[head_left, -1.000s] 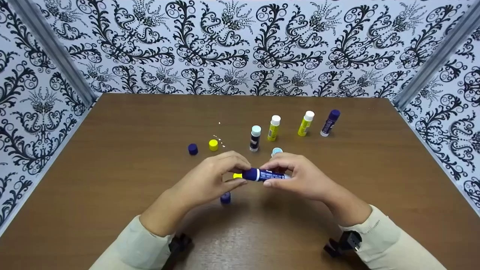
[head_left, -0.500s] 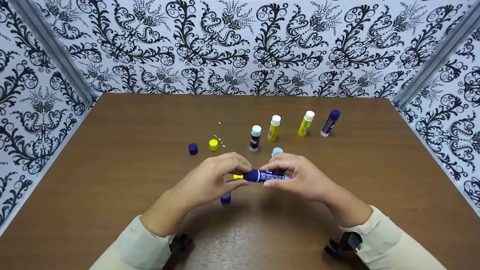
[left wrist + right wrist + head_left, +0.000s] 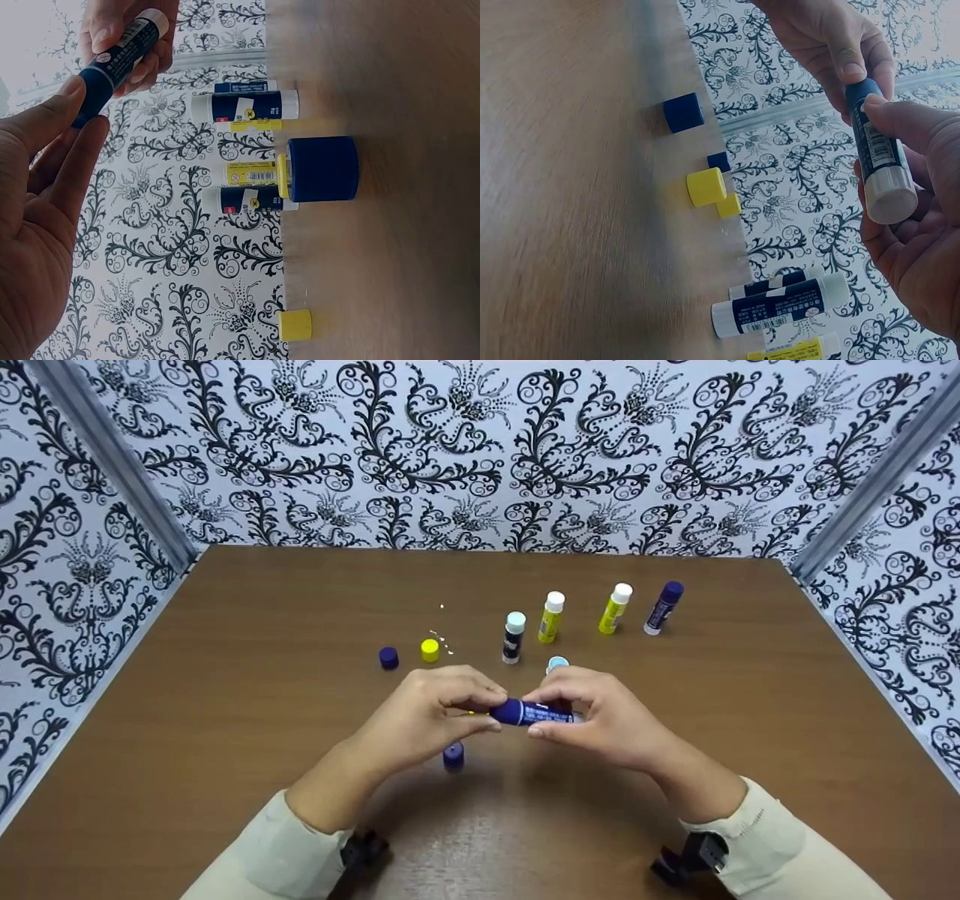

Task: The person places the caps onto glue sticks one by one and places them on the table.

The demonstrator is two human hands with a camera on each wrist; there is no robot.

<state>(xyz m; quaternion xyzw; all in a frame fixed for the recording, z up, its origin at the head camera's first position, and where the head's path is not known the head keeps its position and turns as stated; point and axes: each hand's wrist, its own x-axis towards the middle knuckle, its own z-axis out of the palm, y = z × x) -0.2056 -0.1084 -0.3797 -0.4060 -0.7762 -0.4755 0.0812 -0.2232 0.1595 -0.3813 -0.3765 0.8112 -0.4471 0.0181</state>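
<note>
A dark blue glue stick [image 3: 546, 712] lies sideways between both hands, above the table. My left hand [image 3: 431, 716] pinches its dark blue cap [image 3: 507, 711] between thumb and fingers. The labelled body is gripped by my right hand [image 3: 600, 716], with the thumb along the near side. In the right wrist view the white base [image 3: 890, 196] of the stick faces the camera. The cap sits against the body. Below the left hand a loose blue cap [image 3: 453, 756] stands on the table, and a yellow cap [image 3: 706, 187] is mostly hidden behind that hand in the head view.
Farther back stand a blue stick with a pale top [image 3: 513, 639], two yellow sticks [image 3: 550, 619] [image 3: 615, 610] and a purple-capped stick [image 3: 663, 609]. A blue cap [image 3: 388, 658] and a yellow cap [image 3: 430, 650] lie left, near white crumbs. Another pale-topped item [image 3: 556, 663] is partly behind the right hand.
The held stick and the left fingertips have shifted slightly right, and the yellow cap behind the left hand is more covered. Both hands keep their hold.
</note>
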